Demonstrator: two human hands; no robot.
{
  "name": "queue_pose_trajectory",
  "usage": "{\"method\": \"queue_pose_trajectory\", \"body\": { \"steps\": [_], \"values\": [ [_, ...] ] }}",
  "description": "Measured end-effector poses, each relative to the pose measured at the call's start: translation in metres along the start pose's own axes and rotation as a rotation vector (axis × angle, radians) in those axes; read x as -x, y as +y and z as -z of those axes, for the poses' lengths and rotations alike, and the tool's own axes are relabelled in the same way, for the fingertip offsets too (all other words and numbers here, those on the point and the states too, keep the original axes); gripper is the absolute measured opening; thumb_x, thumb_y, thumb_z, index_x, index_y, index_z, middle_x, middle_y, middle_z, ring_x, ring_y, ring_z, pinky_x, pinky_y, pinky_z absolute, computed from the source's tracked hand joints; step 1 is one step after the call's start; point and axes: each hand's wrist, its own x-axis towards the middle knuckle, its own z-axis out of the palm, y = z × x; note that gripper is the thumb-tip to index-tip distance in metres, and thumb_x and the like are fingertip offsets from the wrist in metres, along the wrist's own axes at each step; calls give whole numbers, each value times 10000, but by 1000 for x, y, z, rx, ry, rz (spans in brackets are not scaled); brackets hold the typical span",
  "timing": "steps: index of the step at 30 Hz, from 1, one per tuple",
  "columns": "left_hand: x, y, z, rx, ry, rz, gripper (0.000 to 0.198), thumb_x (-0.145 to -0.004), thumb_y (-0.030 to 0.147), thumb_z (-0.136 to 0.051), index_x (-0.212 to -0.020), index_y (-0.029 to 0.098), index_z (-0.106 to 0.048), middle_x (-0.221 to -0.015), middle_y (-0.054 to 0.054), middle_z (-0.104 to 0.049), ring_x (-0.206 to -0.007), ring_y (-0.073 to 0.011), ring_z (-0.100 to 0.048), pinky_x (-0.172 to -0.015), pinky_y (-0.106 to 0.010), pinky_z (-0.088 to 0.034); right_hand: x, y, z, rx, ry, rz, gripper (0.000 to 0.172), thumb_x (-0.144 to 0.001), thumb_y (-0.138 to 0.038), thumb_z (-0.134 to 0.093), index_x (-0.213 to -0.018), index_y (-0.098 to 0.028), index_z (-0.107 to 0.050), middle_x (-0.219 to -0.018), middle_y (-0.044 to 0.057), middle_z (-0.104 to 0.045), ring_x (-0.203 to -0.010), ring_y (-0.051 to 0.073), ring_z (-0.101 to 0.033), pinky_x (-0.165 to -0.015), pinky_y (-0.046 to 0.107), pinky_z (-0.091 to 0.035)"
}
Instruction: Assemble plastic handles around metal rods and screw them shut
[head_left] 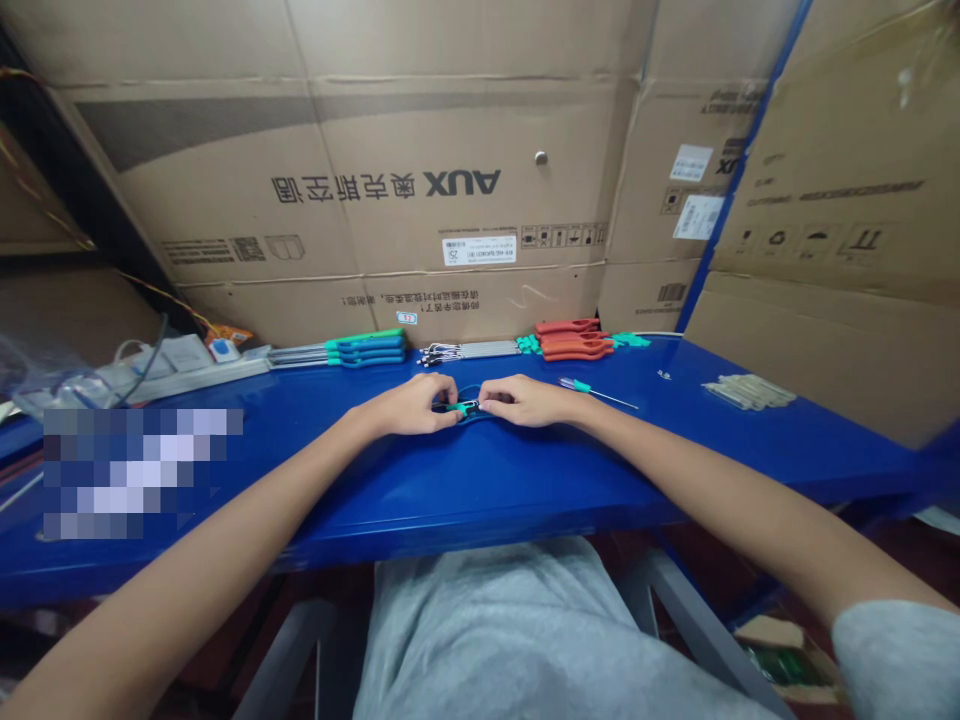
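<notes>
Low over the middle of the blue table, my left hand (420, 405) pinches a small assembly with green and black parts (465, 407) between thumb and fingers. From the other side, my right hand (531, 400) has its thumb and fingertips closed on the right end of the same assembly. A curved blue piece, like a handle loop, shows behind it between the hands. Fingers cover much of the assembly, so its exact kind is hidden. A screwdriver (576, 385) with a teal handle and thin shaft lies just beyond my right wrist.
Along the back lie blue and green handles (371, 348) with rods, metal strips (487, 350), orange handles (576, 345) and small green pieces (631, 341). A power strip (187, 372) is at left, pale slim pieces (750, 391) at right. Cardboard walls (375, 130) enclose the table (480, 480).
</notes>
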Motion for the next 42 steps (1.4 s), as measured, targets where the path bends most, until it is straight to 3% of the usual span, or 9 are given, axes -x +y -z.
{"method": "queue_pose_trajectory", "body": {
  "steps": [42],
  "values": [
    [1, -3, -1, -31, -17, 4, 310, -816, 473, -505, -905, 185, -579, -917, -66, -649, -831, -210, -591, -717, -305, -435, 0, 2, -3, 34, -4, -29, 236, -892, -284, -507, -975, -145, -677, -711, 16, -593, -615, 111, -482, -621, 233, -363]
  ]
}}
